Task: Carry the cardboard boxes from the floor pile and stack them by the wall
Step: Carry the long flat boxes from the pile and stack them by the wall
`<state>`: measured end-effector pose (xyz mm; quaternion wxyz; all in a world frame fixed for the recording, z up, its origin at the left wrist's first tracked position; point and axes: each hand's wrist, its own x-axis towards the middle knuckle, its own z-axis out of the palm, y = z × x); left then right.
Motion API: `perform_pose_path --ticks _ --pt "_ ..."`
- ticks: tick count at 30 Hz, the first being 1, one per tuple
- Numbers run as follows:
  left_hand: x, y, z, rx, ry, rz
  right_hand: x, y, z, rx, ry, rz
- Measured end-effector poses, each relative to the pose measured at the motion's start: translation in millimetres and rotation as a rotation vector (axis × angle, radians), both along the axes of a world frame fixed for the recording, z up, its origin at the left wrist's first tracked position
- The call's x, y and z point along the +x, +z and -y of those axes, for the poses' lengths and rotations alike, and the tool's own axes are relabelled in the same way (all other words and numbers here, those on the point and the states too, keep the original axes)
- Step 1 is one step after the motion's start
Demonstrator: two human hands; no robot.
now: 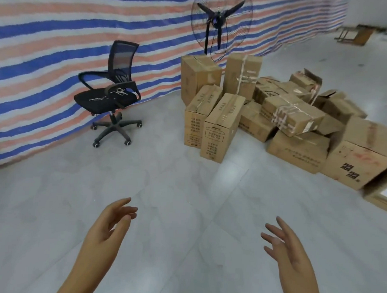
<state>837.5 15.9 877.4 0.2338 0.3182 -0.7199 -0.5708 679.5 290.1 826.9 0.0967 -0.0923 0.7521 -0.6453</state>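
A loose pile of brown cardboard boxes (297, 120) covers the floor at centre right. Two tall narrow boxes (220, 127) stand upright at its front left, and two more upright boxes (198, 77) stand behind them against the striped tarp wall (59, 38). A big box with black print (362, 159) sits at the right. My left hand (110, 227) and my right hand (288, 250) are raised in front of me over bare floor, palms facing each other, fingers spread, holding nothing. Both are well short of the boxes.
A black mesh office chair (112, 92) on wheels stands left of the boxes by the tarp. A large standing fan (219, 24) rises behind the upright boxes. Another box (385, 196) lies at the right edge. A wooden stool (355, 34) sits far right.
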Motion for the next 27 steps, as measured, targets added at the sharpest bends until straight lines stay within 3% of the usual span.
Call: perform_pose_path --ticks 6,14,19,27 --pt "-101 -11 41 0.028 -0.074 0.061 -85 -2 30 0.036 -0.022 0.042" --pt "-263 -23 79 0.070 0.022 0.067 -251 -10 76 0.070 -0.005 0.111" --pt "-373 -28 102 0.074 0.012 0.068 -378 1 99 0.144 0.054 0.051" --pt "-484 -43 166 0.116 0.090 0.113 -517 -13 162 0.199 0.099 0.095"
